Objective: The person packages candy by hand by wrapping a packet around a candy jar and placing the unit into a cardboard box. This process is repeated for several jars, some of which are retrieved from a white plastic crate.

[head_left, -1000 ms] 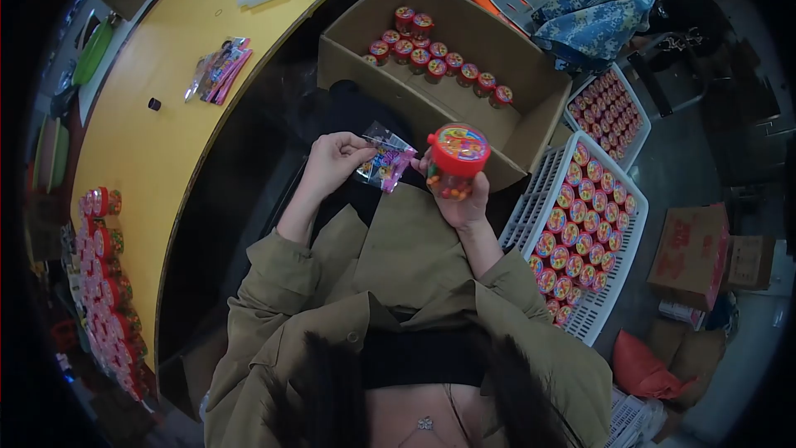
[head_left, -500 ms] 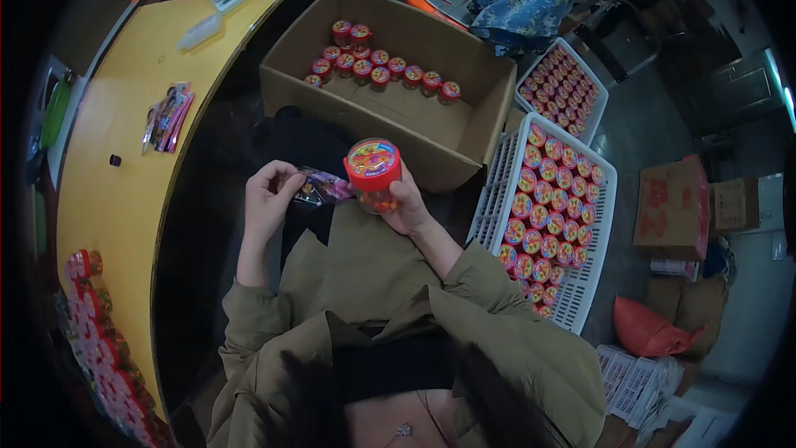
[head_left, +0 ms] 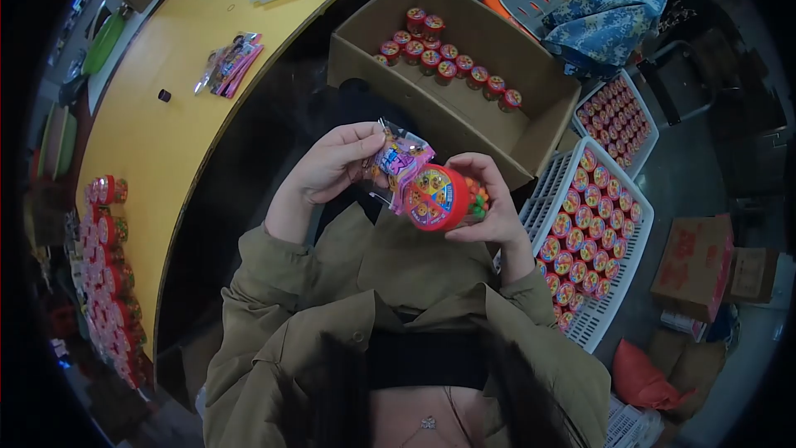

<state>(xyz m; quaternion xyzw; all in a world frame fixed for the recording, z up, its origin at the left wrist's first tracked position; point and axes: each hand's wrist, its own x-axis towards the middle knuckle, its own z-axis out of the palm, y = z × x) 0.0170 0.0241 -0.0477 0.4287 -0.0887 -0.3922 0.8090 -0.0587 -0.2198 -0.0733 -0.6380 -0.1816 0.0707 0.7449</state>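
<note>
My right hand (head_left: 496, 209) is wrapped round a clear candy jar (head_left: 441, 197) with a red lid and a printed top. The jar lies tilted, its lid turned toward my left side, and orange and green candies show through the wall. Between the thumb and fingers of my left hand (head_left: 338, 156) is a pink printed plastic bag (head_left: 400, 158), pinched by its clear top edge. The bag's lower end is right at the jar's lid and overlaps it in this view.
Ahead stands an open cardboard box (head_left: 522, 137) with red-lidded jars inside. White crates (head_left: 593, 333) of similar jars are at my right. On the yellow table (head_left: 186, 145) lie a stack of pink bags (head_left: 234, 66), a small dark cap (head_left: 164, 95) and rows of jars (head_left: 109, 274).
The jar has tipped from upright onto its side, lid toward the left. My left hand has brought the bag up against the lid. The whole view has shifted, with surroundings farther right.
</note>
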